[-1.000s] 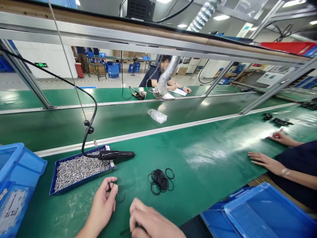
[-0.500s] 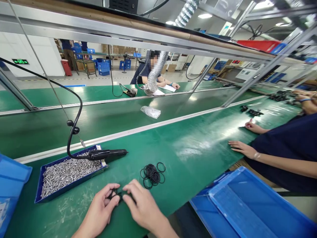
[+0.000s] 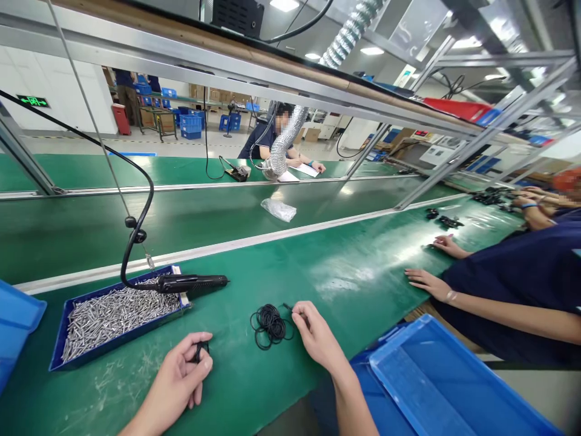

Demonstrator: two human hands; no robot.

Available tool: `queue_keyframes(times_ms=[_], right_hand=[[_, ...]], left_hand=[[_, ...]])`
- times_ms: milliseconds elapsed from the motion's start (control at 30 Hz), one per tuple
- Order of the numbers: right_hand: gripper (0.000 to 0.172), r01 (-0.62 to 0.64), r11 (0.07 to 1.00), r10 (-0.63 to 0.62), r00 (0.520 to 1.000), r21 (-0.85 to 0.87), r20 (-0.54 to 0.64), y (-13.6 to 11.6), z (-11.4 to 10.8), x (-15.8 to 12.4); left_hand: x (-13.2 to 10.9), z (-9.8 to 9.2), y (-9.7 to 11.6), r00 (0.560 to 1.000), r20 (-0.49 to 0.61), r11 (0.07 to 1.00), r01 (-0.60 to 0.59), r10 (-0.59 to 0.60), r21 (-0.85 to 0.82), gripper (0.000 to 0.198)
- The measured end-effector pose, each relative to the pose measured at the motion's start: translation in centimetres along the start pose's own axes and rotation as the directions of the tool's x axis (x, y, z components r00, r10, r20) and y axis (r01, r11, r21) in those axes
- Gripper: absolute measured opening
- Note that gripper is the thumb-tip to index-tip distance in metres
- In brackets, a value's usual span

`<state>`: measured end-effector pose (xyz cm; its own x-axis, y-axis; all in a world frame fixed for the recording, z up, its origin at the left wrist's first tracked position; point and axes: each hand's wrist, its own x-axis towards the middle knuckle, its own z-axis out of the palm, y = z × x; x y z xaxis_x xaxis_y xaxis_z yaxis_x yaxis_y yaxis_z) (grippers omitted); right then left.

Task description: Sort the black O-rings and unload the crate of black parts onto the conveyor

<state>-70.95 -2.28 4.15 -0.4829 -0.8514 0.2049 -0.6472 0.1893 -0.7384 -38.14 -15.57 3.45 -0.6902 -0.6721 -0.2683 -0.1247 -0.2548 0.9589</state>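
Note:
My left hand (image 3: 181, 375) is closed on a small black part (image 3: 201, 350), mostly hidden by the fingers. To its right, a tangled pile of thin black rubber rings (image 3: 271, 326) lies on the green bench. My right hand (image 3: 318, 336) is at the right edge of this pile, its thumb and forefinger pinched on a black rubber ring (image 3: 287, 307) whose edge shows beside the fingertips. A blue tray (image 3: 113, 345) full of silver screws stands beyond my left hand. Over that tray's right end hangs a black electric screwdriver (image 3: 193, 283) on a cable.
Blue bins stand at the left edge (image 3: 18, 327) and lower right (image 3: 426, 375). A co-worker's hands (image 3: 429, 283) rest on the bench at right, near black parts (image 3: 449, 222). A clear plastic bag (image 3: 278, 210) lies beyond the white rail. Metal posts hold a shelf overhead.
My right hand has moved right, away from my left hand, to the pile of rings, and pinches one. My left hand still holds the black part. The view has shifted slightly.

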Motion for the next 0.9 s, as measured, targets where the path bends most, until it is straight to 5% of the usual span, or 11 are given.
queue_keyframes(times_ms=[100,233,467,633,700,900], right_hand=[[0.045,-0.088,0.934,0.12,0.99,0.345,-0.071,-0.7,1.3,-1.0],[0.046,-0.094,0.848,0.178,0.977,0.522,-0.113,-2.5,2.5,-2.3],[0.036,-0.05,0.838,0.128,0.986,0.543,-0.107,-7.2,7.7,-4.4],[0.026,0.091,0.914,-0.097,0.995,0.396,-0.005,-10.5,12.3,-6.4],[0.026,0.111,0.918,-0.125,0.992,0.38,0.012,-11.1,13.2,-6.8],[0.034,-0.087,0.832,0.011,0.99,0.548,0.141,-10.2,12.8,-6.9]], left_hand=[[0.1,0.0,0.1,1.0,-0.009,1.0,-0.002,0.001,-0.015,0.073],[-0.1,0.3,1.3,1.0,0.005,1.0,0.018,-0.018,-0.004,0.075],[-0.4,0.3,1.3,0.999,0.027,0.997,-0.019,0.021,-0.073,0.076],[-0.5,0.2,1.3,0.998,0.064,0.995,-0.003,0.01,-0.104,0.078],[-0.5,0.2,1.4,0.999,0.05,0.996,0.019,-0.014,-0.089,0.08],[-0.6,0.3,1.9,1.0,0.01,0.996,0.023,-0.023,-0.09,0.085]])
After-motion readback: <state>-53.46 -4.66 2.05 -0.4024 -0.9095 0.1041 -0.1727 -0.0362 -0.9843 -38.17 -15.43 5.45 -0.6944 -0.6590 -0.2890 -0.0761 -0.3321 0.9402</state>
